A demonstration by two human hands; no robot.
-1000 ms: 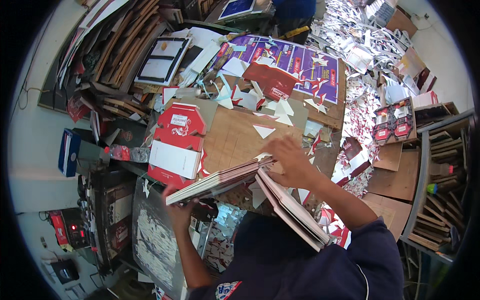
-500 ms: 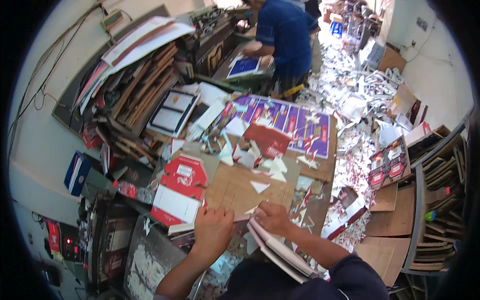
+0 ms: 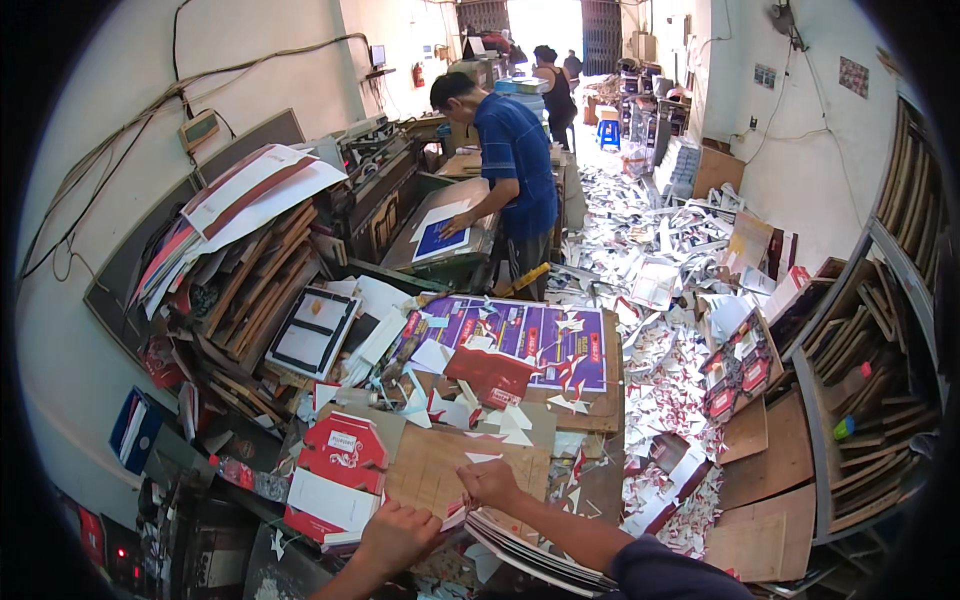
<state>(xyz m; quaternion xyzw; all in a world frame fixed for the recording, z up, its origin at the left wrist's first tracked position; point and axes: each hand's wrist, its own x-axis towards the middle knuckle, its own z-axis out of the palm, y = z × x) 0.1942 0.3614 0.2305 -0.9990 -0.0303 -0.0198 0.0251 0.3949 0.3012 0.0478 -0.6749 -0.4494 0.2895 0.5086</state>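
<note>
Clenched near the bottom centre of the frame, the left hand (image 3: pixel 400 537) and the right hand (image 3: pixel 492 482) both grasp a thick stack of pale card sheets with reddish edges (image 3: pixel 535 562). The left hand bends its fingers over the upper edge; the right, just above and to the right, closes in a fist at the stack's upper end. From there, layered edges slope toward the lower right, under the right forearm. The left hand and wrist hide much of the rest.

Just above the hands lies a flat brown wooden board (image 3: pixel 440 468). To its left, at lower left of centre, are a red cut-out card piece with a white swirl (image 3: pixel 342 450) and a white rectangular card panel (image 3: pixel 333 498). Farther left lies a clear plastic bottle with a red cap (image 3: pixel 265 485).

Above the board, a dark red printed sheet (image 3: pixel 490 375) overlaps a purple printed sheet (image 3: pixel 595 372), with pointed white and red scraps scattered over them. At upper centre, a co-worker in a blue shirt (image 3: pixel 515 150) touches a dark blue rectangular sheet (image 3: pixel 438 238). White and red paper offcuts (image 3: pixel 655 400) cover the floor right of centre, beside a grey metal rack (image 3: pixel 822 440) holding thin boards at the right edge.
</note>
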